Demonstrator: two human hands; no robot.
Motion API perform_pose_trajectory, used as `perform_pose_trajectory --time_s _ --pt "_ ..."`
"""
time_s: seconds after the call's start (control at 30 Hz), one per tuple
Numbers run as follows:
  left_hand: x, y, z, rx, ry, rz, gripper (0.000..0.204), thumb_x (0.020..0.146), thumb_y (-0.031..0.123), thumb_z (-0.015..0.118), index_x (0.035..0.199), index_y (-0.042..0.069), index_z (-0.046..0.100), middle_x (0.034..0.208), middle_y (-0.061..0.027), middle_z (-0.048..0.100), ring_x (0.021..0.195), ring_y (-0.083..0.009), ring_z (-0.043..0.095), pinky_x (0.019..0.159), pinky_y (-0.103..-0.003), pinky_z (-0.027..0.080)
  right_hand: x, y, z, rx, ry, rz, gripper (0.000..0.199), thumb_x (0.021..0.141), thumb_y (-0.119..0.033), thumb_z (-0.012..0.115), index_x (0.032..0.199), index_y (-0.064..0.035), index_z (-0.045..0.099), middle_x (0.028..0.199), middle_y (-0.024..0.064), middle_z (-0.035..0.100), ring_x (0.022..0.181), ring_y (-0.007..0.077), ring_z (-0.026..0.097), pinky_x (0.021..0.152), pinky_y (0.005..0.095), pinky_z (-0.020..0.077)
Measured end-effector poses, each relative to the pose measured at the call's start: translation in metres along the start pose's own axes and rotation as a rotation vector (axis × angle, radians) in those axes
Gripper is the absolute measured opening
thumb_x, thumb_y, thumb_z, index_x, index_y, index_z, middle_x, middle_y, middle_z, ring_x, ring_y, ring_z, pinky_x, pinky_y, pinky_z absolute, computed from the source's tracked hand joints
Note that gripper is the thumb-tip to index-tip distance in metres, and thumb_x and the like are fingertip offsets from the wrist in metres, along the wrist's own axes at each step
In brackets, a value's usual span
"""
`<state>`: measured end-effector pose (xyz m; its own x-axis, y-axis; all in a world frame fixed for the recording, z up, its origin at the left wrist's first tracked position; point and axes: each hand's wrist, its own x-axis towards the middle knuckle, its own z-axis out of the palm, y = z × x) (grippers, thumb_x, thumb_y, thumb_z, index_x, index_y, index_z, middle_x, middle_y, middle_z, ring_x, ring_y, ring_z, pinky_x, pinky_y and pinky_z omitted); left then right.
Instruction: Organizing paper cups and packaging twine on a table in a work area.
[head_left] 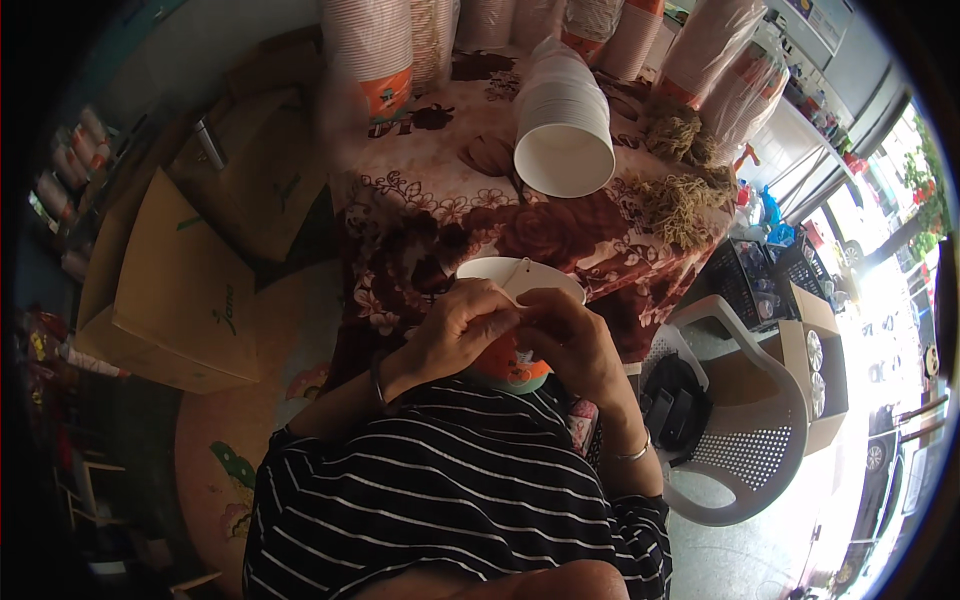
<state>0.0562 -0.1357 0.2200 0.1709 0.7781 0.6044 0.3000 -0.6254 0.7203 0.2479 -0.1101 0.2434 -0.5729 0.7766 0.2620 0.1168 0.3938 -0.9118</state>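
A paper bucket (508,374), orange and green outside and white inside, stands in my lap below the table edge. A thin tan cord (522,267) hangs over its far inner wall and runs down toward my fingertips. My left hand (462,325) is closed in a pinch on the cord at the near rim. Close against it, my right hand (574,338) is also pinched on the cord, its fingers bent. My hands hide most of the bucket's near side and the cord's lower part.
A flowered tablecloth (430,215) covers the table ahead. On it lie nested white paper buckets (565,158), bundles of tan cord (680,210) and wrapped bucket stacks (370,45). A cardboard box (175,290) stands left; a grey plastic chair (745,430) stands right.
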Motion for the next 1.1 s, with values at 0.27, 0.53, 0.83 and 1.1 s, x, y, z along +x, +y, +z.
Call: perform_pose_trajectory --time_s 0.27,0.53,0.83,1.1 --pt "-0.003 -0.004 -0.005 -0.149 -0.016 -0.154 0.017 0.094 0.017 0.056 0.088 0.002 0.061 0.084 -0.0085 0.063 0.081 -0.0220 0.060 0.077 -0.031 0.045 0.003 -0.001 0.000 0.120 0.110 0.124 0.010 0.086 -0.003 0.064 0.095 0.0014 0.065 0.086 0.0064 0.067 0.077 0.0099 0.063 0.071 0.0240 0.0517" --pt "-0.002 -0.003 -0.003 -0.048 -0.015 -0.020 0.035 0.094 0.036 0.054 0.091 0.002 0.063 0.086 -0.0089 0.063 0.085 -0.0240 0.060 0.082 -0.034 0.043 0.001 -0.003 0.009 0.075 0.149 0.045 0.014 0.084 0.001 0.065 0.098 0.0000 0.067 0.087 0.0063 0.065 0.077 0.0107 0.064 0.068 0.0241 0.0524" --pt "-0.006 -0.006 0.000 0.058 0.013 0.031 0.046 0.091 0.047 0.055 0.086 0.002 0.064 0.089 -0.0102 0.061 0.086 -0.0261 0.058 0.080 -0.036 0.043 -0.004 0.000 0.020 -0.576 0.255 -0.328 0.031 0.078 0.006 0.063 0.108 -0.0016 0.064 0.089 0.0127 0.060 0.077 0.0267 0.065 0.066 0.0329 0.0534" --pt "-0.009 -0.005 0.013 0.272 0.076 0.152 0.023 0.086 0.024 0.066 0.081 0.002 0.062 0.087 -0.0082 0.057 0.083 -0.0251 0.055 0.075 -0.036 0.043 -0.005 0.002 0.022 -0.624 0.175 -0.270 0.034 0.078 0.005 0.062 0.111 -0.0018 0.061 0.091 0.0127 0.059 0.078 0.0289 0.064 0.068 0.0347 0.0535"
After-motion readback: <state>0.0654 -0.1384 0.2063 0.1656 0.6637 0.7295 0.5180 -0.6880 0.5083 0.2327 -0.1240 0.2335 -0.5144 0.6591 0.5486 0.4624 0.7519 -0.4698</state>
